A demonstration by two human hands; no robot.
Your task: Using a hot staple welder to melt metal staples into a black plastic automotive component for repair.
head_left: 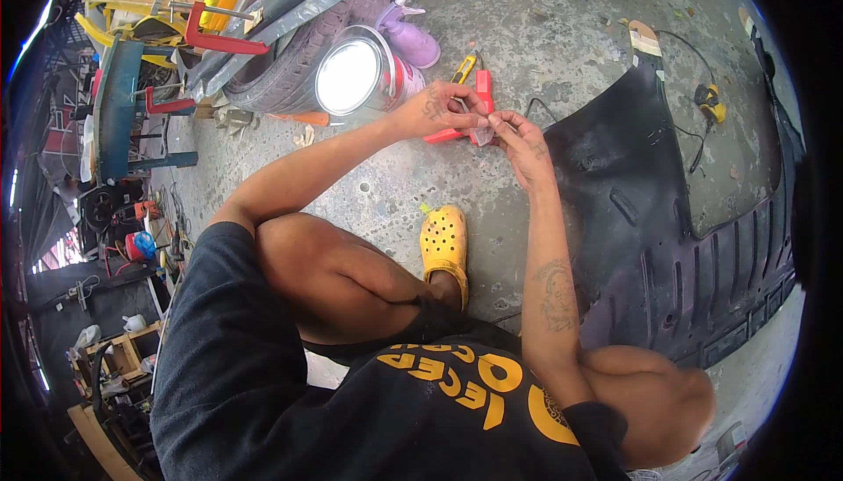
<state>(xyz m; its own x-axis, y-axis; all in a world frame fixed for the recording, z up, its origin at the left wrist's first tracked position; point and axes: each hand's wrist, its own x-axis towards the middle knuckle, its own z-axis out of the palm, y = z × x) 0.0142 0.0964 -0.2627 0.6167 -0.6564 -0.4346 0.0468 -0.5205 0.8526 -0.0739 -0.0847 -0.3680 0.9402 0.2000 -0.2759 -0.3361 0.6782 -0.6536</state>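
My left hand point(439, 111) and my right hand point(524, 149) meet above the floor, fingertips pinched together. Between them hangs a small, clear, crumpled-looking piece of plastic point(481, 135), partly hidden by the fingers; its exact kind does not show. Under and behind the hands lies a red tool point(484, 86), largely covered by them, so its kind is unclear. Beside it is a yellow and black utility knife point(464, 70). Left of the hands stands a can point(350, 75) with a bright, shiny top, and behind that a purple spray bottle point(409, 35).
A large black moulded panel point(615, 173) lies on the concrete floor to my right, with a yellow and black corded tool point(710, 105) in its cut-out. A tyre point(303, 59), red clamps point(215, 37) and a blue metal stand point(118, 112) occupy the left.
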